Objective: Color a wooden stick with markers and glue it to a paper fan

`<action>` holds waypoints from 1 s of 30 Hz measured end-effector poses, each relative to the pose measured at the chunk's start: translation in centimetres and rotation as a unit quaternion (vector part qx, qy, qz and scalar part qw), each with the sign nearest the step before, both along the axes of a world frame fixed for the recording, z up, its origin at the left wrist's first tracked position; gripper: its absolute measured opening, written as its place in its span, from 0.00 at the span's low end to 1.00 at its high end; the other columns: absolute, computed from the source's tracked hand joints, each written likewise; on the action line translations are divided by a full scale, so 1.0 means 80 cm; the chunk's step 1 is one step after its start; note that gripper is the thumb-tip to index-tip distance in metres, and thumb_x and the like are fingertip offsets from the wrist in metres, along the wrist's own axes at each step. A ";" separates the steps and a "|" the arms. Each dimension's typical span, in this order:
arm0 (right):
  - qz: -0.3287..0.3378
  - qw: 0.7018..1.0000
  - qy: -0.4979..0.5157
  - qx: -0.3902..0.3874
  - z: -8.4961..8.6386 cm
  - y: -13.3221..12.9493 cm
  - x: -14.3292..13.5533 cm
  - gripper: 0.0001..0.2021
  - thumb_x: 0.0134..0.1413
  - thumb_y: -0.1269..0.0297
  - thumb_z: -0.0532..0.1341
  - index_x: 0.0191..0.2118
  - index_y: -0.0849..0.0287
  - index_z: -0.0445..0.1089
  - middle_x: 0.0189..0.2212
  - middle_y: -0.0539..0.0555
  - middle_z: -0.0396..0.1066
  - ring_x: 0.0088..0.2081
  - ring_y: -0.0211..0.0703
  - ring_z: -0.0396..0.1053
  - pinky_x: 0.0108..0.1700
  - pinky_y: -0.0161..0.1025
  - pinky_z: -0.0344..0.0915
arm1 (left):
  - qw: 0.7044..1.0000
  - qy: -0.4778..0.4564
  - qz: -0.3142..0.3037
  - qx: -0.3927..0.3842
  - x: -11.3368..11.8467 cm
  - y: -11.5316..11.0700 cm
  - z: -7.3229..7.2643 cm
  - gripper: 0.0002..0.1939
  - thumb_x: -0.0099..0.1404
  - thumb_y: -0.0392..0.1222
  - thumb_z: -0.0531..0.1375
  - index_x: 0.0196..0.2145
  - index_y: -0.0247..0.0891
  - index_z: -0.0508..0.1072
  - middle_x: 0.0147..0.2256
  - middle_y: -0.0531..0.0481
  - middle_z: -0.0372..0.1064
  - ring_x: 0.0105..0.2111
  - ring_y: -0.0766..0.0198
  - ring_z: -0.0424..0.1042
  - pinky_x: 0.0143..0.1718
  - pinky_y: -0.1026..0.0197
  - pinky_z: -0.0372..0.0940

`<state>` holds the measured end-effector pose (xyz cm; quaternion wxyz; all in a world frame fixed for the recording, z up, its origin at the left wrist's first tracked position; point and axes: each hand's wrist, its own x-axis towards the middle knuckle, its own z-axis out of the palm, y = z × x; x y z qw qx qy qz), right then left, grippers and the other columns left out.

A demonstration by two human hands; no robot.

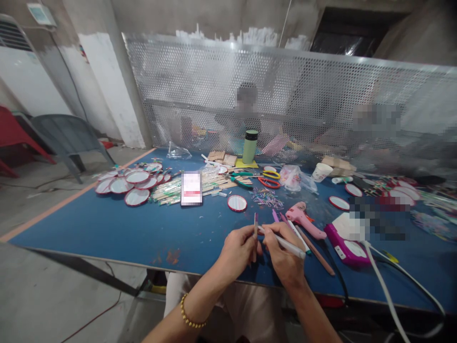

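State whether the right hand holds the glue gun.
No: the right hand holds a white pen; the glue gun lies on the table.

Blue across the table; purple atop the stick; whitish along the pen; pink over the glue gun; magenta on the box; green under black on the bottle; red around white on the disc; dotted grey on the panel.

A green flask stands upright before a perforated metal partition, with a white paper cup to its right. On the far left, a grey plastic chair stands near a red chair.
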<state>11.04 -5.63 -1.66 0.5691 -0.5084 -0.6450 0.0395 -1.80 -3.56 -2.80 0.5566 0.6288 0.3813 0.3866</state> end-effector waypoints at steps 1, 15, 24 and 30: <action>0.001 1.000 0.001 0.001 0.000 0.000 0.000 0.13 0.61 0.63 0.58 0.26 0.56 0.71 0.16 0.47 0.69 0.18 0.37 0.66 0.22 0.32 0.64 | 1.000 -0.002 0.000 0.000 0.000 0.000 0.000 0.14 0.68 0.47 0.51 0.28 0.39 0.66 0.19 0.57 0.62 0.16 0.70 0.60 0.21 0.67 0.57; 0.017 1.000 -0.007 0.000 0.001 -0.001 -0.001 0.12 0.61 0.64 0.58 0.26 0.56 0.72 0.16 0.46 0.69 0.18 0.36 0.65 0.22 0.32 0.62 | 1.000 0.000 0.011 -0.009 0.000 -0.001 -0.001 0.15 0.68 0.47 0.52 0.27 0.38 0.67 0.17 0.57 0.60 0.17 0.69 0.60 0.21 0.68 0.57; 0.006 1.000 0.007 -0.005 0.001 0.000 0.000 0.13 0.61 0.63 0.58 0.25 0.56 0.71 0.15 0.47 0.68 0.17 0.36 0.64 0.20 0.32 0.62 | 1.000 -0.013 0.004 -0.008 0.000 0.000 0.000 0.14 0.69 0.47 0.52 0.31 0.37 0.71 0.19 0.56 0.63 0.16 0.70 0.60 0.21 0.68 0.58; 0.022 1.000 0.006 -0.004 0.001 0.000 -0.002 0.13 0.61 0.64 0.58 0.26 0.56 0.70 0.16 0.46 0.68 0.17 0.36 0.65 0.21 0.32 0.62 | 1.000 -0.014 0.006 -0.011 0.000 -0.001 0.002 0.13 0.68 0.45 0.53 0.29 0.37 0.69 0.17 0.56 0.62 0.16 0.70 0.60 0.20 0.68 0.57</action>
